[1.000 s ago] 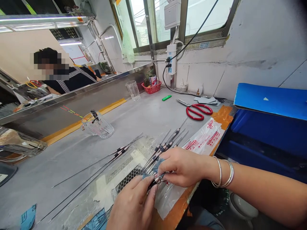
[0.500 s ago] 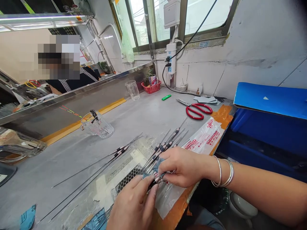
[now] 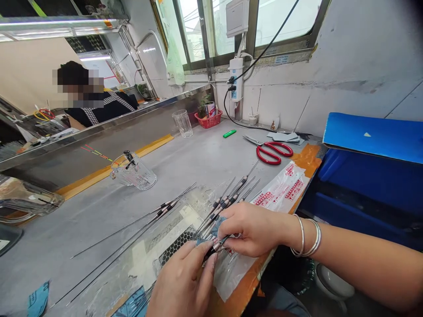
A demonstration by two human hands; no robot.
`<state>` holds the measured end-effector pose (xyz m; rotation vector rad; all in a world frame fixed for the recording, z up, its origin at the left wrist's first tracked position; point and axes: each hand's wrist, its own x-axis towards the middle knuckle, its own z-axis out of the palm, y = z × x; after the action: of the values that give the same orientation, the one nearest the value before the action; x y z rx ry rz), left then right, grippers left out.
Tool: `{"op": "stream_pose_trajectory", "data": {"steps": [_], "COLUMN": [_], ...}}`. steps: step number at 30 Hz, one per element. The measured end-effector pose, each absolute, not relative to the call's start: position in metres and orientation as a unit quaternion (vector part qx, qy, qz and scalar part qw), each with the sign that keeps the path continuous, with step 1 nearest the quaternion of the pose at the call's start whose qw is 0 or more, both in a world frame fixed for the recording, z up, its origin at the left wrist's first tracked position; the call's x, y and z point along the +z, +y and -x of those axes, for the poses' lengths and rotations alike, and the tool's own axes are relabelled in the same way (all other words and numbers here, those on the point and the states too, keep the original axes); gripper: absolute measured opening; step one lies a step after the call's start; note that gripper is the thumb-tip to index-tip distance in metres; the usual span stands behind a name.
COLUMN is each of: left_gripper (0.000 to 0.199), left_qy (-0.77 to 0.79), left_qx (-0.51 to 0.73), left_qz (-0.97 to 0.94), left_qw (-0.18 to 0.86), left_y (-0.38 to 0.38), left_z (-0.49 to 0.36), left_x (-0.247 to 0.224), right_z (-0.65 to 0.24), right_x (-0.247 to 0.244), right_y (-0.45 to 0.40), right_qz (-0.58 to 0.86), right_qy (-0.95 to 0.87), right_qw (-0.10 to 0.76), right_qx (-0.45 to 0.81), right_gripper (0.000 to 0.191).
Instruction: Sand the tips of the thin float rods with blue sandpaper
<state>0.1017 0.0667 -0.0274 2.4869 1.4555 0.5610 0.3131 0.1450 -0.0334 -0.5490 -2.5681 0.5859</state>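
Grey workbench (image 3: pixel 201 163) runs under a window (image 3: pixel 287 22), with a blue bin (image 3: pixel 363 185) at far right and a long mirror (image 3: pixel 82 110) upper left. Mid-bench, a glass jug (image 3: pixel 134 174) holds dark small parts, and red-handled scissors (image 3: pixel 274 152) lie upper right beside a printed plastic bag (image 3: pixel 280 189). Lower centre, thin fishing floats (image 3: pixel 224 202) lie fanned out on clear plastic sheet (image 3: pixel 231 277), with more floats (image 3: pixel 132 233) to their left. Left hand (image 3: pixel 181 281) and right hand (image 3: pixel 254 229), with silver bangles (image 3: pixel 306 235) on its wrist, are close together, fingers pinched on one black-banded fishing float (image 3: pixel 213 251) just above the sheet
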Motion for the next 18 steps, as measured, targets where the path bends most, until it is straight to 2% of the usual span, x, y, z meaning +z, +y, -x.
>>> {"op": "stream_pose_trajectory", "data": {"steps": [18], "left_gripper": [0.017], "left_qy": [0.494], "left_qx": [0.187], "left_qz": [-0.842], "left_qw": [0.111], "left_y": [0.0659], "left_z": [-0.1005], "left_x": [-0.0286], "right_z": [-0.3145], "right_x": [-0.0363], "right_y": [0.1447], "right_qz": [0.203], "right_qy": [-0.934], "right_qw": [0.216], "right_qx": [0.2], "right_gripper": [0.014]}}
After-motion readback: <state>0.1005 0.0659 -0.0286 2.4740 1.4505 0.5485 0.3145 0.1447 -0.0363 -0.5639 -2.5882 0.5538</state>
